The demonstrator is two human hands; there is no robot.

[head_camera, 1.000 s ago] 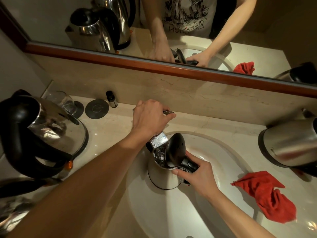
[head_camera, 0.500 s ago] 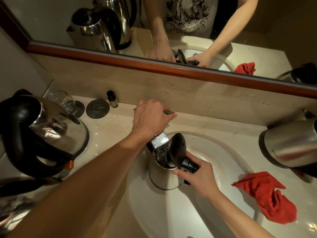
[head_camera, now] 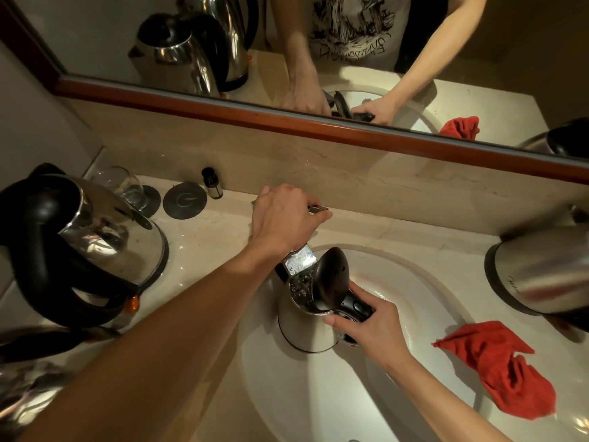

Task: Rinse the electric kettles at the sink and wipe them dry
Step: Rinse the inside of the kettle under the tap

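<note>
The kettle (head_camera: pixel 306 323) stands in the sink basin (head_camera: pixel 414 298), lid (head_camera: pixel 331 277) tipped open, directly under the tap spout (head_camera: pixel 299 260); water shows bubbling inside its mouth. Compared with a second ago, nothing has shifted: kettle, lid and both of your hands sit where they were, so the fill is simply continuing. Your right hand (head_camera: pixel 366 330) grips the black handle, fingers curled round it. Your left hand (head_camera: pixel 283 215) is closed over the tap lever, which it mostly hides. Judgement: rinsing of this kettle is mid-step; emptying and wiping are not yet done. The red cloth (head_camera: pixel 500 368) lies on the counter right of the basin. Two further kettles wait, one at left (head_camera: pixel 95 244), one at right (head_camera: pixel 541 269).
</note>
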